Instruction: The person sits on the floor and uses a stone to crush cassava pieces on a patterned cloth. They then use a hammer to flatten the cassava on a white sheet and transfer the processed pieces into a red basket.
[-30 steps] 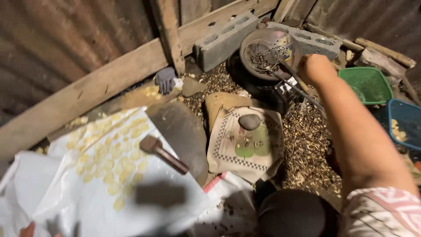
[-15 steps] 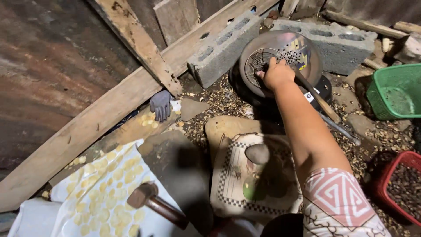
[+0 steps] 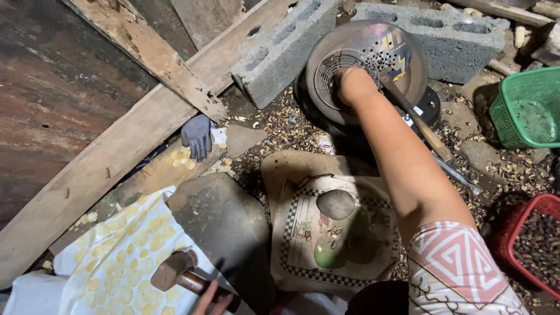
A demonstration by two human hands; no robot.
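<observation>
Wooden beams [image 3: 116, 157]: two long planks run slantwise across the upper left, one lying over the other, against a rusty metal wall.
Concrete blocks [image 3: 280, 49]: two grey hollow blocks at the top, one on each side of the dark round pan.
Round pan [image 3: 364, 64]: dark metal, tilted, with a wire grille inside; it leans between the blocks at top centre.
Right hand [image 3: 353, 84]: reaches out with the arm stretched and rests inside the pan on the grille; the fingers are hidden behind the hand, so I cannot tell whether they are apart or together.
Flat stone [image 3: 224, 227]: large dark slab on the floor, between the patterned cloth and the printed mat.
Printed mat [image 3: 332, 233]: checker-bordered sheet under the arm, with a small rounded stone [image 3: 335, 204] lying on it.
Patterned cloth [image 3: 116, 256]: white with yellow spots, lower left.
Green basket [image 3: 528, 108]: right edge, near a red basket [image 3: 534, 242] of dark nuts.
Hammer [image 3: 175, 271]: head rests on the cloth.
Left hand [image 3: 210, 300]: at the bottom edge, fingers wrapped around the hammer's handle.
Grey glove [image 3: 197, 135]: lies by the lower beam.
Stick [image 3: 417, 119]: a wooden handle lies across the pan's rim, just beside the forearm.
</observation>
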